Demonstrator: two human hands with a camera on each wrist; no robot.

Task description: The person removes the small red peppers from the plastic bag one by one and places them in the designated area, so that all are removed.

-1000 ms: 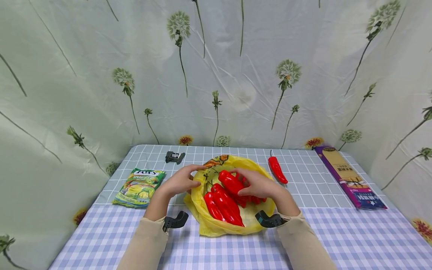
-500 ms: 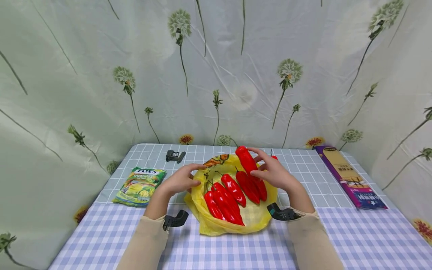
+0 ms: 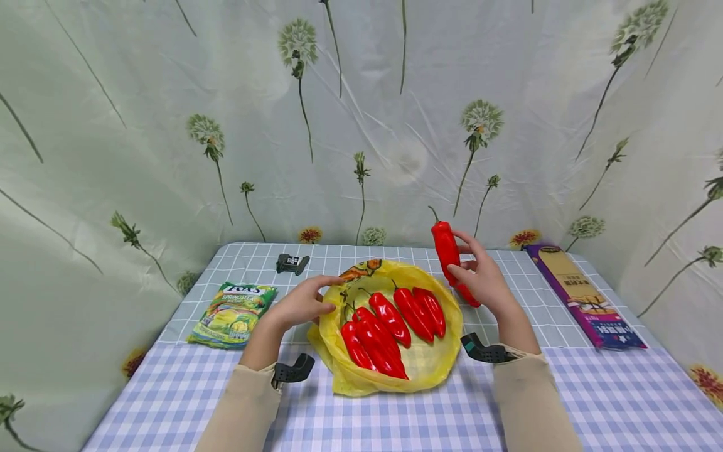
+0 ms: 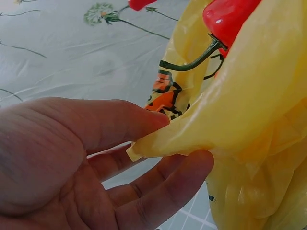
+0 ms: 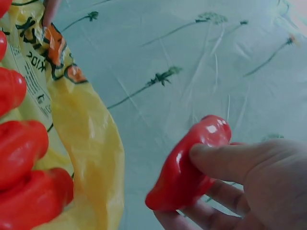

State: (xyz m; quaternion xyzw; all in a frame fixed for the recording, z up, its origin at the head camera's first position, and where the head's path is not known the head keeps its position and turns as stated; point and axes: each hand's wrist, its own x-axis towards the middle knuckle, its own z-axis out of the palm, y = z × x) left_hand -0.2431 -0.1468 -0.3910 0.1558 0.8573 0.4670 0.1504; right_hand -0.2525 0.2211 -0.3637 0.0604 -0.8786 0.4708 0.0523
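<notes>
My right hand (image 3: 487,284) holds a glossy red chili pepper (image 3: 445,246), thumb on one side and fingers on the other. The pepper stands nearly upright, stem up, just past the right rim of a yellow plastic bag (image 3: 443,373). Behind its lower end, a second red pepper (image 3: 469,296) shows on the table, partly hidden. My left hand (image 3: 299,304) pinches the bag's left edge; the left wrist view shows the yellow film (image 4: 158,139) between thumb and fingers. Inside the wide-mouthed bag, several red peppers (image 3: 390,319) lie side by side.
A green FOX'S candy bag (image 3: 234,314) lies left of my left hand. Behind it is a small black device (image 3: 292,263). A long purple-and-gold package (image 3: 587,298) lies at the far right. A flower-print curtain (image 3: 407,125) hangs behind the table.
My right hand has lifted a pepper out of the bag and carried it right, past the rim; the pepper has turned more upright. My left hand has stayed on the bag's edge.
</notes>
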